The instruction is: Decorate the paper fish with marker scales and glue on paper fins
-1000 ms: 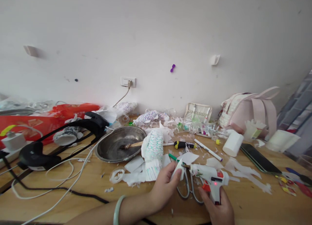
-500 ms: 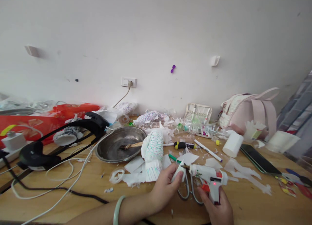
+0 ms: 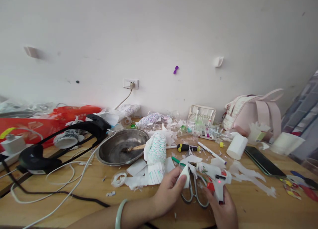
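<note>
Between the thumb and fingers of my left hand (image 3: pixel 169 192) is a small white paper piece (image 3: pixel 184 177), pinched and held upright. My right hand (image 3: pixel 222 206) is wrapped round the handle of a white hot glue gun (image 3: pixel 216 176) with an orange trigger and a lit red light. Its nozzle points left, close to the paper; I cannot tell if they touch. Scissors (image 3: pixel 195 192) with grey handles lie on the table between my hands. Just beyond my left hand lies a white paper fish shape (image 3: pixel 156 154) with green scale marks.
A metal bowl (image 3: pixel 109 151) holding a wooden-handled brush stands left of the fish shape. Black headgear (image 3: pixel 39 156) and white cables lie at the left. A black-yellow cutter (image 3: pixel 187 148), a marker (image 3: pixel 211 153), a white roll (image 3: pixel 237 146), a phone (image 3: pixel 264 161) and a pink backpack (image 3: pixel 253 114) are at the right.
The glue gun's nozzle has shifted slightly right and up, and the gun is tilted a little differently. The paper in my left hand has turned to show more of its face.
</note>
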Available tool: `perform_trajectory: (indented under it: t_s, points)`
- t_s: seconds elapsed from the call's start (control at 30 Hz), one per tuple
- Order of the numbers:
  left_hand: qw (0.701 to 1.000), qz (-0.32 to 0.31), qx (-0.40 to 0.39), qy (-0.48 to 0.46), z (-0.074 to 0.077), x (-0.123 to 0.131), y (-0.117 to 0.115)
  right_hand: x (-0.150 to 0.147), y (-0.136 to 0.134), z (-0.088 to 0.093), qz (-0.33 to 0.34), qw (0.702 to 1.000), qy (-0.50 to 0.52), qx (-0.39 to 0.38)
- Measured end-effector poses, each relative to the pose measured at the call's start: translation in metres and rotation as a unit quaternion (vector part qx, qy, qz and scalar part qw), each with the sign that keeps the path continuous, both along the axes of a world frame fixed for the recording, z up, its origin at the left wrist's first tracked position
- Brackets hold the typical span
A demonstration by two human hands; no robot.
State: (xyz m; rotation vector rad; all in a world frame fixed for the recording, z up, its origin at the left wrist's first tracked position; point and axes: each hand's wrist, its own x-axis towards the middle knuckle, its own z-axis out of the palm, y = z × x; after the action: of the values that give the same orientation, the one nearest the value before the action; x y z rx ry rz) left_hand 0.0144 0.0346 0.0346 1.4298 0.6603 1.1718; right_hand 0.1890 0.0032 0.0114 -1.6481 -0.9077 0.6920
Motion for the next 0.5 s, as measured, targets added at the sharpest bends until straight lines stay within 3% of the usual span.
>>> perform_trajectory:
  t_s: [0.23,0.5]
  points:
    - [0.999,0.007,0.0,0.032,-0.002,0.0,0.001,0.002,-0.002,-0.003,0.018,1.0,-0.009,0.011]
    - [0.999,0.025,0.001,0.046,-0.004,0.002,0.0,-0.012,-0.009,0.006,-0.017,0.998,-0.041,0.043]
